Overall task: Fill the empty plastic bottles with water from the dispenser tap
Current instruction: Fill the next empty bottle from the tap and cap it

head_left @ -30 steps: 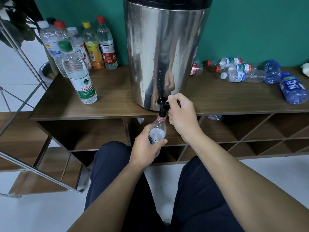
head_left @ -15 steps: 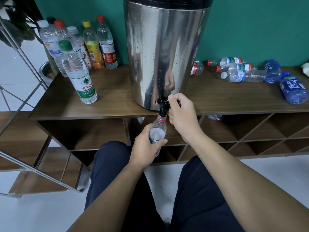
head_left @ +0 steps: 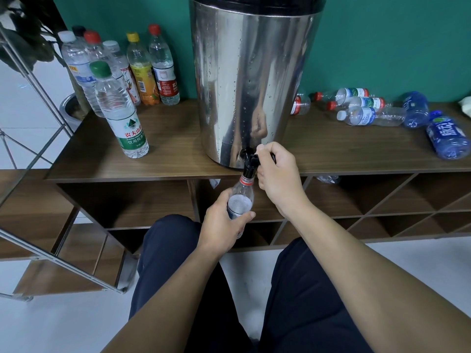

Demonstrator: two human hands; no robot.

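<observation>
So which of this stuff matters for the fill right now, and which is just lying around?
In use:
- steel dispenser
- black tap, gripped by the right hand
- uncapped bottle under the tap, held by the left hand

Lying about:
- green-capped bottle
- capped bottles standing behind it
- blue bottle on its side
- shelf unit

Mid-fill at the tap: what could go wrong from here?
1. Overflow: the bottle held by the left hand has a narrow neck right under the tap; if the right hand is slow to release the lever, water likely spills onto the person's legs and floor.
2. Misalignment: the bottle hangs unsupported off the shelf edge, slightly tilted; a small slip could send the stream past the mouth.
</observation>
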